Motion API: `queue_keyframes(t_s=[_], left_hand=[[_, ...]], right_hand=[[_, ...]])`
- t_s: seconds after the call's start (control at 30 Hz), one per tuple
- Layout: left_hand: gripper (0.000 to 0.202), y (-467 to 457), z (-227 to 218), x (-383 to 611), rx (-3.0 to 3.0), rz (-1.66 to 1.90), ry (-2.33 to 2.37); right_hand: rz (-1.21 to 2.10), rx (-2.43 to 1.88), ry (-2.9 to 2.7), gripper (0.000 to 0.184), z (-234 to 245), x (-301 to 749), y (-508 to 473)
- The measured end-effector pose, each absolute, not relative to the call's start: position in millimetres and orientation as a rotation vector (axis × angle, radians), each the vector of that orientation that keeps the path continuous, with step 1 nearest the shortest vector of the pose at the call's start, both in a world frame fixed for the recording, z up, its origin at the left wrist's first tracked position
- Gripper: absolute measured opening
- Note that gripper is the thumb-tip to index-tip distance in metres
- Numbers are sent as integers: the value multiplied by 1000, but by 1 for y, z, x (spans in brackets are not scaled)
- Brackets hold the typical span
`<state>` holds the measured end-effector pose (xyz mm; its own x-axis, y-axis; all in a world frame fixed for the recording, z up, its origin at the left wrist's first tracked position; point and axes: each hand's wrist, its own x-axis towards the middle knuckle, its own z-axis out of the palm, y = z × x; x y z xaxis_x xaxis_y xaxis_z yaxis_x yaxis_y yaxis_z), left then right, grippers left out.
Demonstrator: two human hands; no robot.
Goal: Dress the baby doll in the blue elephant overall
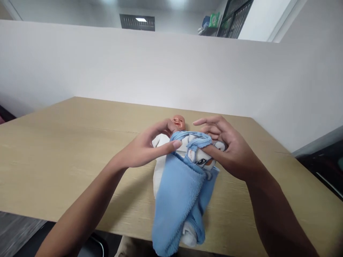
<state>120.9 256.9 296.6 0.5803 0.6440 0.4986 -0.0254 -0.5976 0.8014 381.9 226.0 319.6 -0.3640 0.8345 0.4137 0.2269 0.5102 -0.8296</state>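
Note:
A baby doll (178,121) lies on its back on the table, its head away from me, in a white top (160,171). Fleecy blue doll clothing (177,194) covers its front and legs, and an animal face is stitched on its white chest part. My left hand (150,144) curls around the upper left edge of the blue clothing, thumb in front. Blue strap-like fabric stretches across to my right hand (225,146), which grips it with the thumb underneath and the index finger raised. A white foot end (189,235) pokes out at the lower right.
The light wooden table (80,153) extends to both sides, with a white partition wall (134,71) behind it. Black chair parts (91,246) show below the near edge. At the right edge stands a dark object (321,160).

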Motion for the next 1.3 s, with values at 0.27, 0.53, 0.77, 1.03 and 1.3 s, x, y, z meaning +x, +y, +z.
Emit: queue_keyframes(t_s=[0.27,0.53,0.77,1.03,1.3], left_hand=[[27,292,307,137,1832,874,568],[22,315,300,127,1704,1059,554],[16,332,302,101,1865,1010,714],[30,337,295,82,1966,757,555],[25,323,298,90,2042,571,621]], right_hand=[[764,-901,-1777,32,320,372,255],[701,-1075,-2190,41,313,399,287],[975,-825,-2340,22,309,423,304],[970,-651,-1782,25,288,395,293],[769,-916,-1759,22,292,384,287]])
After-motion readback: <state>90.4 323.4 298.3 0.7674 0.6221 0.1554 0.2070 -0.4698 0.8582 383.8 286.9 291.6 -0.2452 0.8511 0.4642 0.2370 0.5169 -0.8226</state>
